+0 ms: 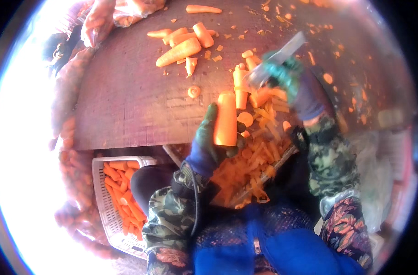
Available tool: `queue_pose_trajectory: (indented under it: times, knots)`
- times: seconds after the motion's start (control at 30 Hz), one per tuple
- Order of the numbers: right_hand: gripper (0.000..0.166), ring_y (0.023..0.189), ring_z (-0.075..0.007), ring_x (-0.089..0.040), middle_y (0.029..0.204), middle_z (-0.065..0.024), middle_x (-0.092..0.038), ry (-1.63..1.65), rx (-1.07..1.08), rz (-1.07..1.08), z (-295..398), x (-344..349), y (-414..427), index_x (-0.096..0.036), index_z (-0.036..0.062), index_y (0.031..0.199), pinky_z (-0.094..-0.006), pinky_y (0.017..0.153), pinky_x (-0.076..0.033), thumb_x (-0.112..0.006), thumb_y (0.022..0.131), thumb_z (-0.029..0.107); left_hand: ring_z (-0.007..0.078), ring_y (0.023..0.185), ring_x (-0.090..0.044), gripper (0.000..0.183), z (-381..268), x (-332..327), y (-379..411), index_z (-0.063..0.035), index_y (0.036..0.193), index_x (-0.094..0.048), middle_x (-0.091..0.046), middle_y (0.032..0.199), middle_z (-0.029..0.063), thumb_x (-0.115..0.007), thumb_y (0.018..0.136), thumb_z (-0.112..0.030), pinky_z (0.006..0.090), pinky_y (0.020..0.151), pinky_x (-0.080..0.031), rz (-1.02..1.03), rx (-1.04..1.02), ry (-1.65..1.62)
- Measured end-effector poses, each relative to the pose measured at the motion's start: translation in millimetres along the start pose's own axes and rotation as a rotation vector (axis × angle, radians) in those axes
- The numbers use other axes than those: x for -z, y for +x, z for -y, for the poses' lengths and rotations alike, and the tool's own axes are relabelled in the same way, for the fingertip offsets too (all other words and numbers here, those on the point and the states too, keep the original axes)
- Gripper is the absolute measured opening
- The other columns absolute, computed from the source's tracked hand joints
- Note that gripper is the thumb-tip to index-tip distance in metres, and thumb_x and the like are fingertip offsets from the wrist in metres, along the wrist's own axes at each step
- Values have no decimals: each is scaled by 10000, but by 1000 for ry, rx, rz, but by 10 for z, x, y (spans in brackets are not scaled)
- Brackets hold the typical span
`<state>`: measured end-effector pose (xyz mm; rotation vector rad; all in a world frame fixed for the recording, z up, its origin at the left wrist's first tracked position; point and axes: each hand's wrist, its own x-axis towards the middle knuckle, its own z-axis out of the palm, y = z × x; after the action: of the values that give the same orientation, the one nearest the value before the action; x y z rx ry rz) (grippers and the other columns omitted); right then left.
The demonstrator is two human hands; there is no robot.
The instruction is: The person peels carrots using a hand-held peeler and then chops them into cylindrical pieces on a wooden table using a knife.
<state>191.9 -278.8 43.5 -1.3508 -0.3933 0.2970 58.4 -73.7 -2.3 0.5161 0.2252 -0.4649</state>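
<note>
My left hand (209, 141), in a green and blue glove, grips a thick carrot (226, 118) with both ends cut flat, above the table's near edge. In my gloved right hand (284, 74) is a flat metal blade (289, 48), probably a knife, blurred and apart from that carrot. Beneath the blade lie more carrots (241, 86) and peelings, partly covered by the hand. A cut carrot end (194, 91) sits on the board to the left. Orange peelings (253, 161) are heaped below my hands, over my lap.
A pile of carrots (181, 51) lies farther back on the brown tabletop (126, 103). At lower left stands a white plastic basket (101, 206) with many peeled carrots. Bagged carrots (71, 89) line the left side. Scraps (328, 78) dot the right of the table.
</note>
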Motion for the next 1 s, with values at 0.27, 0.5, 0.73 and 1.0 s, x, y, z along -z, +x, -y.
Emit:
queue_pose_trajectory:
  times: [0.27,0.5,0.73,1.0]
  knots:
    - [250,788,-98,-613,896,-26,-668,-278,10,44,-313,-210,-61,-659,39,1070,-254,693,-520,-672,876,196,261,645,-630,593,-9,63,-44,-19,1209,-506,-640,944,163,-426,949,-545,311,495,-498,-27,-31,-76]
    - [279,779,-109,-633,933,-46,-676,-53,-47,209,-62,-191,-65,-644,23,1114,-239,681,-532,-659,883,179,234,657,-608,593,-29,-145,-83,-4,1235,-503,-632,939,154,-393,967,-522,308,508,-472,-40,-54,-41]
    - [232,795,-105,-638,886,-27,-666,-83,13,25,-212,-87,-101,-640,49,1055,-246,686,-540,-672,882,200,211,800,-636,500,123,-136,33,-15,1260,-499,-634,1028,126,-486,969,-422,301,663,-531,-174,-60,-132]
    - [253,872,-150,-655,943,-83,-678,25,-138,327,-85,-292,-275,-614,3,1103,-292,746,-552,-644,890,135,196,718,-648,487,85,-237,-4,-30,1193,-542,-655,945,95,-461,972,-456,278,573,-522,-174,-107,-9]
